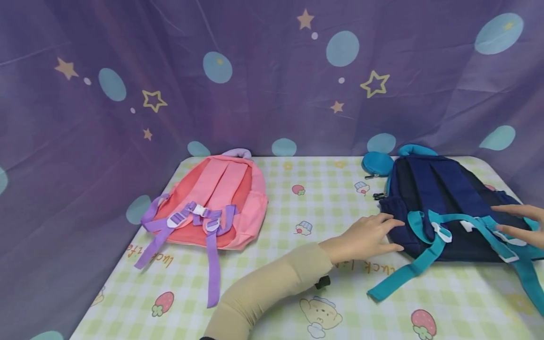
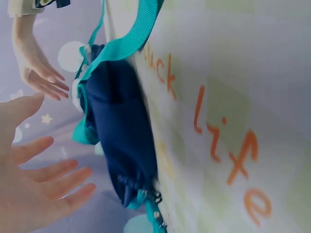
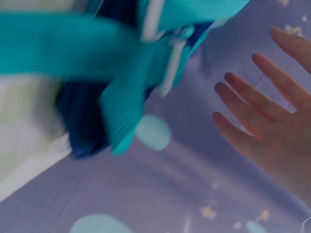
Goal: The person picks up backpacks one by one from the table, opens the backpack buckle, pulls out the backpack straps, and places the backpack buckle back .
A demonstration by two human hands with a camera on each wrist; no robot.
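Observation:
A navy backpack [image 1: 459, 198] lies on the right of the table, its strap side up, with teal straps [image 1: 429, 259] and white buckles at its near end. My left hand [image 1: 367, 236] is spread at the backpack's left side, palm toward it, holding nothing; the left wrist view shows its fingers apart beside the navy fabric [image 2: 121, 126]. On the other side, my right hand [image 1: 524, 222] reaches in from the frame's edge over the right strap, partly cut off. In the right wrist view its fingers [image 3: 248, 107] are spread, apart from the teal strap [image 3: 63, 46].
To the left lies a pink backpack [image 1: 250, 208] with purple straps [image 1: 212, 269]. A round teal pouch [image 1: 377, 163] sits by the navy backpack's top left. A small black object [image 1: 323, 282] shows beside my left forearm. Purple curtains [image 1: 263, 108] hang behind the checked tablecloth [image 1: 280, 274].

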